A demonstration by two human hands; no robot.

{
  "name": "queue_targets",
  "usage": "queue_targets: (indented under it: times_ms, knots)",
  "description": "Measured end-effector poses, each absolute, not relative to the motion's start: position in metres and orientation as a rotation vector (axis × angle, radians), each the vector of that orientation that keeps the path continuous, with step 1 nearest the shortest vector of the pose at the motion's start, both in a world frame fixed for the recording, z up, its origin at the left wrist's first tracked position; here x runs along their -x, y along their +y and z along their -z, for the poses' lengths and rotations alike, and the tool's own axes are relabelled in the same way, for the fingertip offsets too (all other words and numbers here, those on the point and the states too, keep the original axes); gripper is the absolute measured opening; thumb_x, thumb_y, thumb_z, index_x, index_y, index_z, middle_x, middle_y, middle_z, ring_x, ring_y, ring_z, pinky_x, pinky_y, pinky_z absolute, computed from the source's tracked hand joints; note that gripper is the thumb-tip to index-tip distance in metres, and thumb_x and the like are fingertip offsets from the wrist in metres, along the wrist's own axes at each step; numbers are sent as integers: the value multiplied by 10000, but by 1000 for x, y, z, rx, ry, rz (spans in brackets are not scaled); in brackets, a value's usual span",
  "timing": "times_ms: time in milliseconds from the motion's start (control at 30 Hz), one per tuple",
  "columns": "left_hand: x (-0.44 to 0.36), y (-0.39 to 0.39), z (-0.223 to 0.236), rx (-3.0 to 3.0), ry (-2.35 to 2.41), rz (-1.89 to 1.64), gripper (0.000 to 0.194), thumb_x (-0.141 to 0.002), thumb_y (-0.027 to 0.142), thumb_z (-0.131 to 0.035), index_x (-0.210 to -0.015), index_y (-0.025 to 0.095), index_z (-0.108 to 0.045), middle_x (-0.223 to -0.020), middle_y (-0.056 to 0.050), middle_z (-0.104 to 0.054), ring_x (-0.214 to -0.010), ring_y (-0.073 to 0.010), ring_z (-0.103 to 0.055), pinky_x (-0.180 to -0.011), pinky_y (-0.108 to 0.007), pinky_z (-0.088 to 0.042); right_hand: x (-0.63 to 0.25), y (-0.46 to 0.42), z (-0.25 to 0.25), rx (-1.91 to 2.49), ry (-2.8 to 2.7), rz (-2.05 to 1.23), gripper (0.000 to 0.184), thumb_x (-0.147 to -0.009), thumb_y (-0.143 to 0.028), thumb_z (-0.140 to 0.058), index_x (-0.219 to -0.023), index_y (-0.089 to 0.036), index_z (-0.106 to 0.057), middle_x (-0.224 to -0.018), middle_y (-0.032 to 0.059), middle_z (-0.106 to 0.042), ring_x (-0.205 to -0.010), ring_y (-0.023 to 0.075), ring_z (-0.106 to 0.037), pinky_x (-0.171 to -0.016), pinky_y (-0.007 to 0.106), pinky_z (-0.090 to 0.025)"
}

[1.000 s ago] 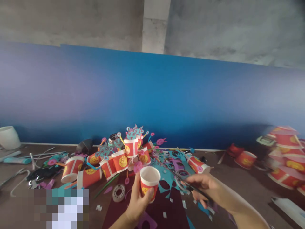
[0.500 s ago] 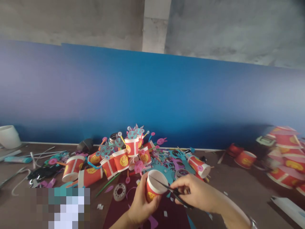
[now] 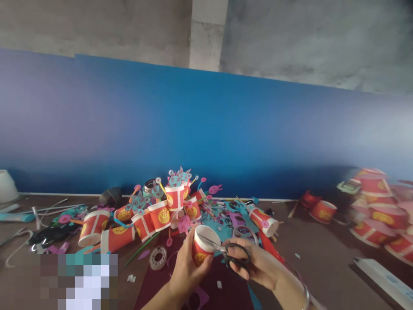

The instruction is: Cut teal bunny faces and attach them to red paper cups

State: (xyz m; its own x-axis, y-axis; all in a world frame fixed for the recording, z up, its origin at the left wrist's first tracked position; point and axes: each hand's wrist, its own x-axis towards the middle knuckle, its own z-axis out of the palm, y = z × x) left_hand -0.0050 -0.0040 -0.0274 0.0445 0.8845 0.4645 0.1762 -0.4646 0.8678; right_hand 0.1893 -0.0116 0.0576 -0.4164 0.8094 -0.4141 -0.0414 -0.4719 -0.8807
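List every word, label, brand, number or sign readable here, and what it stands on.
No text is legible.
Paper cup in the left hand: yellow emblem, too blurred to read.
Stacked cups at right: yellow emblems, too blurred to read.
Long white package: faint bluish marks, too small to read.

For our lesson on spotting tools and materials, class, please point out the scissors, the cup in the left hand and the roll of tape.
Scissors (image 3: 238, 255): head view, on the black handle.
Cup (image 3: 200, 249): head view, on its red side.
Roll of tape (image 3: 152, 260): head view, on its ring.
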Motion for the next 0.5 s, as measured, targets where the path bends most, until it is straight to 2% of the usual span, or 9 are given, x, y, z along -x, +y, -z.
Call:
queue_targets:
  times_ms: [100,233,400,500]
  knots:
    - [2,-5,26,-1727,1078,-1448,690,-703,240,-675,-1344,200,-421,-1306,-132,-542,-1206,-313,-486,-1018,-421,-361,-189,-11,-52,1226,-1229,-1874,360,-672,-380,-701,-890,-141,-543,-541,-24,-617,-333,27,-449,-344,115,-286]
    - [-3,-7,23,-1776,1017,-1422,678,-695,236,-685,-1330,221,-448,-1203,-126,-617,-1071,-299,-593,-952,-410,-432,-188,-9,-53,1301,-1490,-1702,319,-654,-296,-718,-889,-145,-563,-555,-48,-596,-367,54,-476,-352,146,-378]
    - [-4,-6,25,-1825,979,-1424,686,-706,231,-681,-1341,216,-423,-1184,-134,-614,-1051,-292,-598,-928,-397,-448,-185,-11,-64,1405,-1695,-1566,323,-680,-320,-688,-930,-146,-585,-549,-56,-568,-391,61,-464,-378,167,-393]
    - [-2,-7,27,-1806,894,-1363,693,-705,225,-667,-1346,193,-408,-1177,-133,-612,-1049,-289,-593,-924,-378,-450,-188,-14,-72,1472,-1903,-1377,279,-682,-303,-686,-921,-164,-647,-546,-60,-531,-461,79,-476,-431,175,-394]
